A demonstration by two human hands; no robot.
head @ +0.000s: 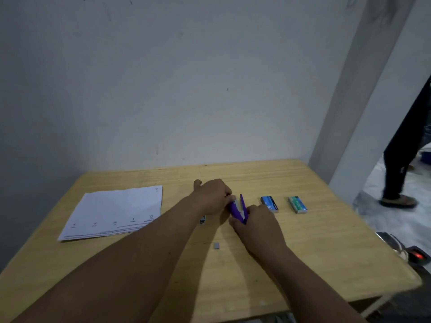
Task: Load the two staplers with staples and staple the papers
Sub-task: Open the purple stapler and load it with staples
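Two bare hands work a purple stapler (238,209) hinged open in a V at the centre of a pale wooden table (303,252). The left hand (213,197), at 10 o'clock of the stapler, pinches its upper arm between curled fingertips; the right hand (255,223), at 5 o'clock, closes its fingers round the hinged end. A small grey strip of staples (216,245) lies loose on the wood at 7 o'clock of the stapler — touched by neither hand. The papers (114,212) sit in a fanned stack at 9 o'clock. At 3 o'clock stand a blue staple box (269,203) and, further along, a green staple box (297,204). A dark object (202,219) peeks from under the left wrist — too hidden to identify.
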